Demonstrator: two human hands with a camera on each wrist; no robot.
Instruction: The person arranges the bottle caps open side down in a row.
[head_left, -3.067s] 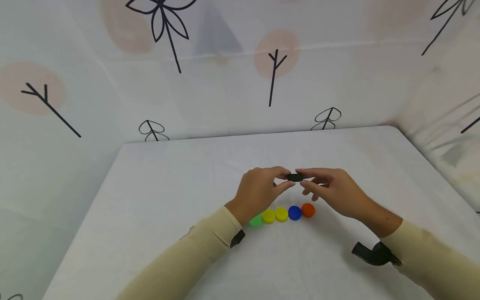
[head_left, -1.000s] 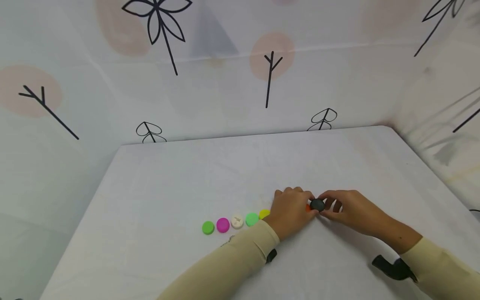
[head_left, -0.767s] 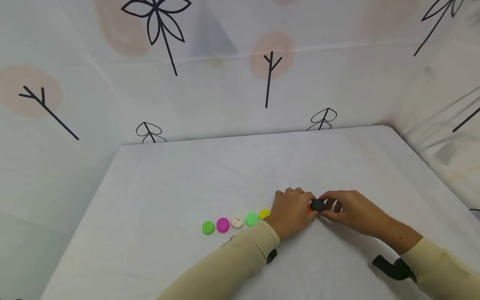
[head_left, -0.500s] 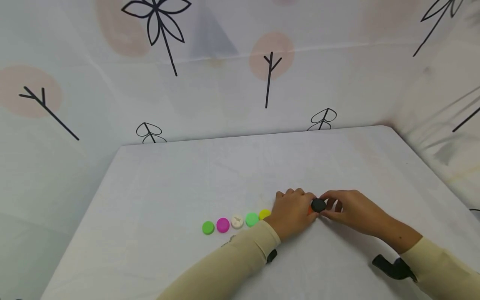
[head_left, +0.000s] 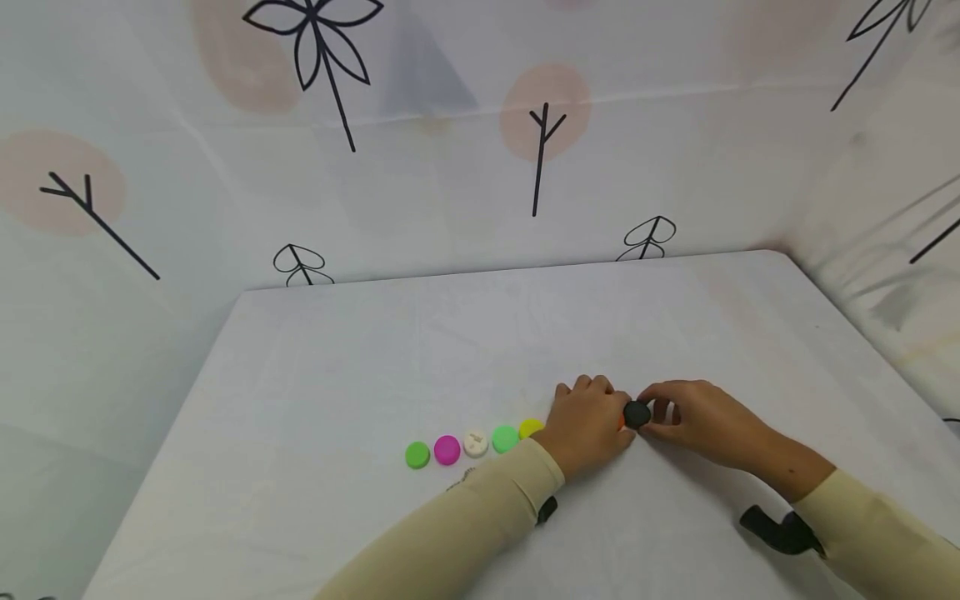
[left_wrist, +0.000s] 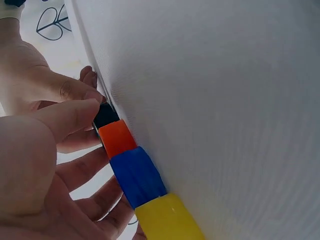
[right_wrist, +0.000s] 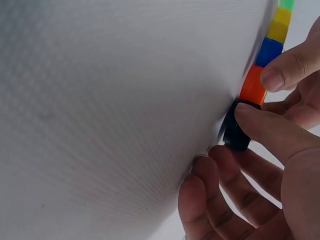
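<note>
My right hand [head_left: 701,417] pinches a round black cap [head_left: 637,414] between thumb and fingers, close to the table at the right end of a row of caps. Right beside it sits an orange cap [right_wrist: 253,85], its side against the black one. My left hand [head_left: 592,425] lies over the row, thumb and fingers about the orange cap. A blue cap [left_wrist: 137,176] and a yellow cap [left_wrist: 170,220] follow in the left wrist view; in the head view the left hand hides the blue one.
Leftward the row continues with a yellow cap [head_left: 531,427], a mint green cap [head_left: 505,439], a white cap [head_left: 476,443], a magenta cap [head_left: 447,450] and a green cap [head_left: 417,455]. They lie on a white-covered table [head_left: 337,358], with a patterned cloth [head_left: 450,192] behind.
Earlier, both hands held the black cap above the row; it is now down beside the orange cap. Over the last second it shifted slightly, and the left fingers drew back from it.
</note>
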